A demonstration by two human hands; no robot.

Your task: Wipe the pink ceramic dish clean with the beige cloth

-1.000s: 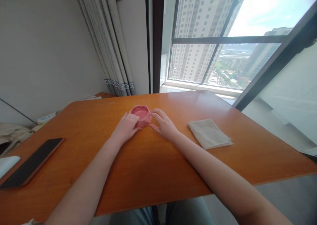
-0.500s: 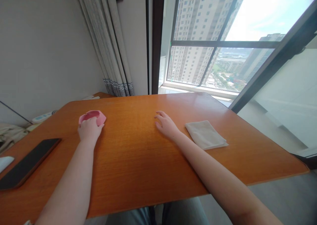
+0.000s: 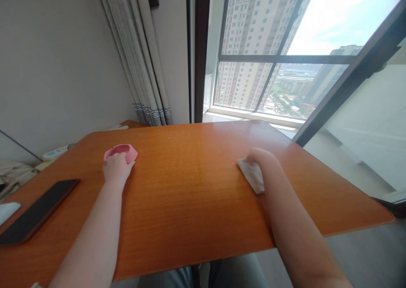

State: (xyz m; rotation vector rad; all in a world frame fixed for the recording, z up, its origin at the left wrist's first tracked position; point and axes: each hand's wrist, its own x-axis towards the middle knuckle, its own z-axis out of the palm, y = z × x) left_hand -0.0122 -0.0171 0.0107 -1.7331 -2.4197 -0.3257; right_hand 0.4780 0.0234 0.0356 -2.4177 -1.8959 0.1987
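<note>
My left hand (image 3: 116, 167) is closed over the near rim of a small pink bowl (image 3: 132, 154) with faceted sides. The bowl sits upright at the left of the wooden table (image 3: 177, 195). On the other side, my right hand (image 3: 261, 156) is bent down at the wrist over a folded light grey cloth (image 3: 252, 176). Its fingers are hidden behind the back of the hand, so I cannot tell whether they grip the cloth. The right forearm covers the cloth's right part, while the left part shows, lying on the tabletop.
A dark flat rectangular pad (image 3: 41, 209) lies at the table's left, with a white object (image 3: 9, 212) beside it at the picture's edge. Beyond the table are a grey curtain (image 3: 139, 59) and a large window (image 3: 272, 59). A white power strip (image 3: 56, 152) is past the left edge.
My right hand has moved right from the open tabletop onto the folded cloth, turning its fingers down out of sight. My left hand stays on the pink bowl.
</note>
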